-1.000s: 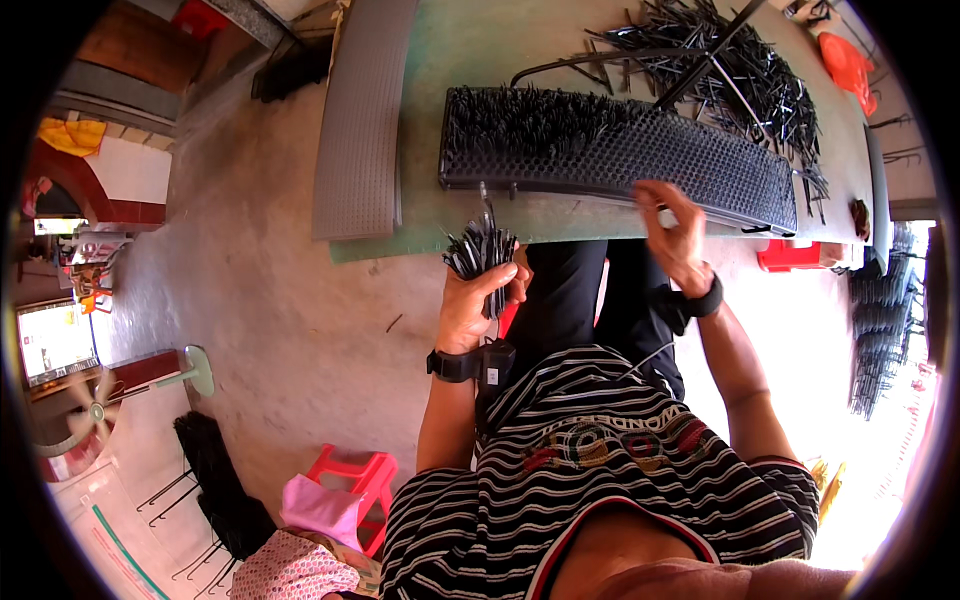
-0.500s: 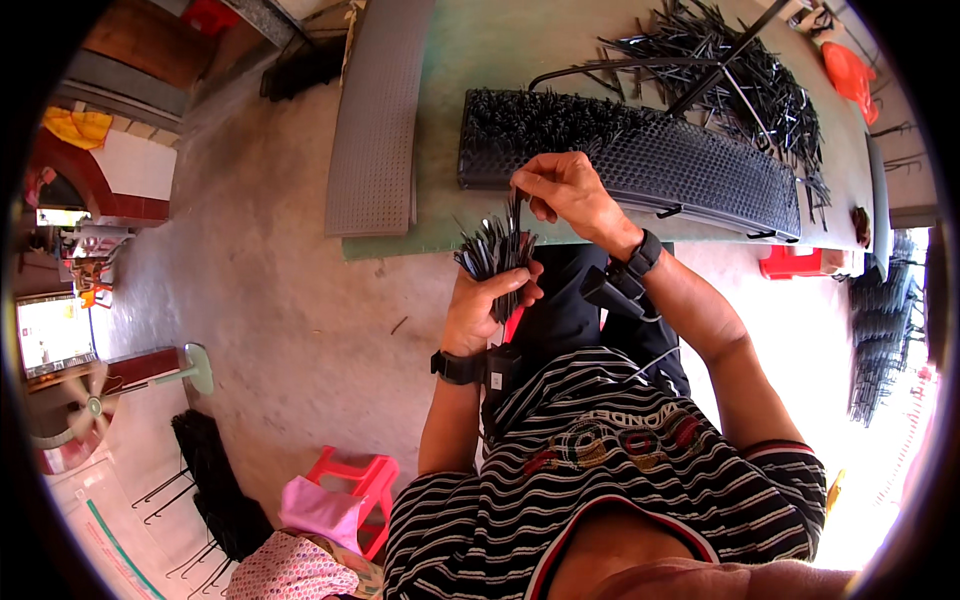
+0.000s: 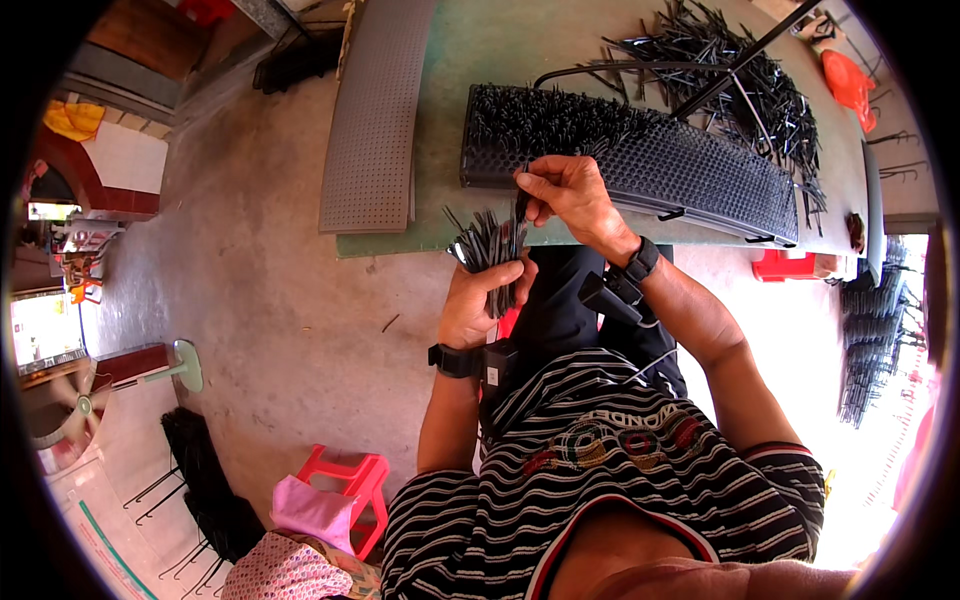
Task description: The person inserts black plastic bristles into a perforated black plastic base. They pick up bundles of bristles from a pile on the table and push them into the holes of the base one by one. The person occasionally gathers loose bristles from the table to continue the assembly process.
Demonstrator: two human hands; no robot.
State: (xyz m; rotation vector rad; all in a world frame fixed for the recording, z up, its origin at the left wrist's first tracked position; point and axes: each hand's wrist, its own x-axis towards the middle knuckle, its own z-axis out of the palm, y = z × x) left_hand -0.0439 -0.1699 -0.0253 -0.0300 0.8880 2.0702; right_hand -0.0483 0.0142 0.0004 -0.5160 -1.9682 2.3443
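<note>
My left hand (image 3: pixel 478 300) is curled into a fist around a bundle of black plastic spikes (image 3: pixel 487 245) held upright just off the bench (image 3: pixel 500 50) edge, while my right hand (image 3: pixel 570 190), wrist bent, pinches one spike at the near edge of the black studded mat (image 3: pixel 700 165) lying on the bench.

free: bare green table (image 3: pixel 520 50) strip beyond black spiked panel (image 3: pixel 640 160) | blocked: loose black sticks (image 3: pixel 740 90) heap far right, grey perforated panel (image 3: pixel 375 120) left | panel's right end: probably crowded
</note>
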